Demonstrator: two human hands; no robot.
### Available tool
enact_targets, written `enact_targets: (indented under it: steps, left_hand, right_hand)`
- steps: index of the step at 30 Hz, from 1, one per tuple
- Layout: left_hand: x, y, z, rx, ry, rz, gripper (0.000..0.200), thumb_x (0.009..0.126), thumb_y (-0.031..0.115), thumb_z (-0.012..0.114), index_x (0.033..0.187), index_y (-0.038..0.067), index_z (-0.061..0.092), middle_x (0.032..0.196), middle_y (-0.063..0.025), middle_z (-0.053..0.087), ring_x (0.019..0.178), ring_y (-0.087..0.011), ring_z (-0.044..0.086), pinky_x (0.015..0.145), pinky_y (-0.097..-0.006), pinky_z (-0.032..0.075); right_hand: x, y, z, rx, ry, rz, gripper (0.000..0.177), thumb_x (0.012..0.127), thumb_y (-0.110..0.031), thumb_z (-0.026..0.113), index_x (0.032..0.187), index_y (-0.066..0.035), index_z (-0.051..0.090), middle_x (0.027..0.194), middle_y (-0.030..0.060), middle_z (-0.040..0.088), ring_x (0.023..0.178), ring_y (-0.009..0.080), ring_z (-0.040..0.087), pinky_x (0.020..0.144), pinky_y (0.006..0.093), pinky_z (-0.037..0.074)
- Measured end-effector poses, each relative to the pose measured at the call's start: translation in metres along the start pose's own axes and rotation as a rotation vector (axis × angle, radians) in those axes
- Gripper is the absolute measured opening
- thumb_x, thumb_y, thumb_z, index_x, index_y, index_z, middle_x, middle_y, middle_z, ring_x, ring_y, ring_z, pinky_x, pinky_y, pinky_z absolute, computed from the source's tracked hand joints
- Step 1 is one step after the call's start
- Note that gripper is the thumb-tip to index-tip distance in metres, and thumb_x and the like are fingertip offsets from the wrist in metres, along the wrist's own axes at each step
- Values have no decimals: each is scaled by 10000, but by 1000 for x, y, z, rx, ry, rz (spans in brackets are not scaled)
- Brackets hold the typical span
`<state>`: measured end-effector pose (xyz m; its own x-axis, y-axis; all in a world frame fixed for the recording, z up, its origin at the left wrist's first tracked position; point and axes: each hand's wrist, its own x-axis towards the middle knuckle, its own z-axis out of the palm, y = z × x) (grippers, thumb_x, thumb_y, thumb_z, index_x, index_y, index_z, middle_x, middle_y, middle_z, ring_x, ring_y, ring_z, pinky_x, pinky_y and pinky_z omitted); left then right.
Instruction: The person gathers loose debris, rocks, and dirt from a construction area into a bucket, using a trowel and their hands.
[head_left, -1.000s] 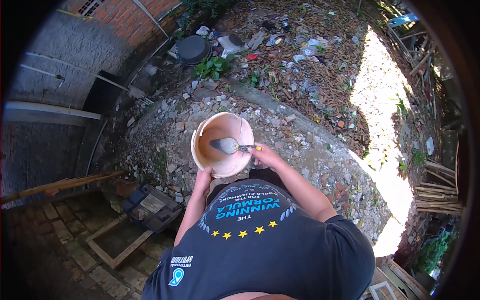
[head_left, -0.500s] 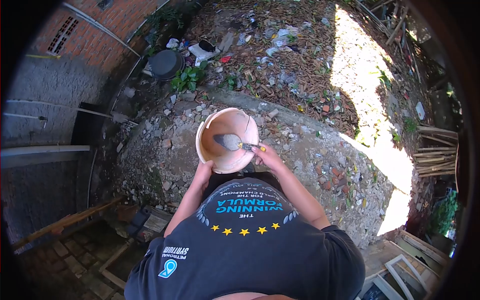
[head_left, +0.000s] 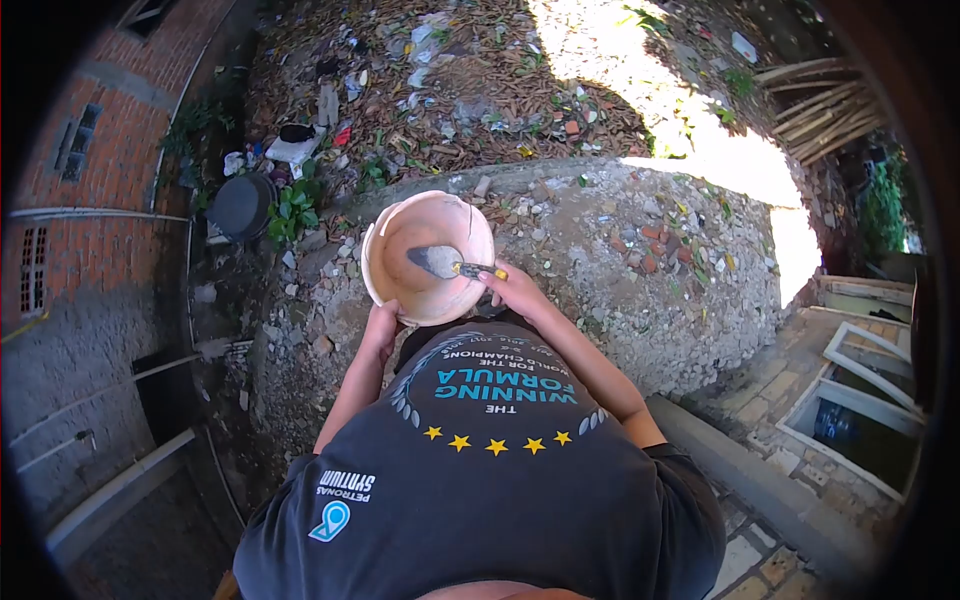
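Just beyond the wearer's dark T-shirt [head_left: 480, 510], pale pink bucket [head_left: 476, 226] held up, mouth facing camera, pointed trowel [head_left: 452, 265] with blade over the bucket's inside and handle at its right rim. Left hand [head_left: 382, 325]: grip clamped on the bucket's near-left rim, thumb over the edge. Right hand [head_left: 517, 288]: grip closed round the trowel's yellow-and-black handle. Since the earlier frames the view has swung right: dark round tub [head_left: 241, 207] now farther left of the bucket, white window frames [head_left: 835, 385] showing more fully well to its right. Bucket, trowel and both grips keep the same arrangement, so probably a body turn with the load carried along; no scooping seen. Unclear: pale patch on the blade, maybe powder or mortar; whether the blade touches the bucket wall; whether right fingers also support the rim. Left fingers under the bucket and its underside hidden; outer scene lost to black lens border.
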<state>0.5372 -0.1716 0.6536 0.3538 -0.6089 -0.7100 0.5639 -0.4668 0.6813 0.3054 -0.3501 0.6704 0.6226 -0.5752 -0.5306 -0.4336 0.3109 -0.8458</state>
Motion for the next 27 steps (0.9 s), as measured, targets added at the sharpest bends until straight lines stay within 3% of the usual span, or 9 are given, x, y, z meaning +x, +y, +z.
enact_targets:
  steps: [11, 14, 27]
  left_hand:
    - [29, 26, -43, 149, -85, -31, 498, 784, 118, 526, 1241, -79, 513, 1109, -156, 620, 957, -297, 649, 844, -434, 541]
    - [38, 23, -45, 168, -120, -30, 522, 783, 116, 518, 1266, -79, 497, 1113, -156, 620, 954, -296, 650, 842, -435, 541]
    - [77, 59, -1, 391, -288, -18, 554, 791, 104, 519, 1309, -84, 469, 1184, -170, 613, 1061, -293, 631, 893, -432, 530]
  right_hand:
    - [-8, 10, 51, 141, 155, -2, 404, 976, -345, 615, 1261, -62, 577, 769, -3, 602, 584, 89, 567, 536, 258, 451]
    - [-8, 15, 52, 166, 183, -1, 450, 977, -327, 618, 1343, -76, 546, 765, -3, 602, 578, 87, 565, 533, 256, 455]
    - [-6, 34, 22, 342, 344, -10, 606, 987, -328, 608, 1454, 8, 423, 798, 11, 612, 600, 83, 568, 557, 238, 454]
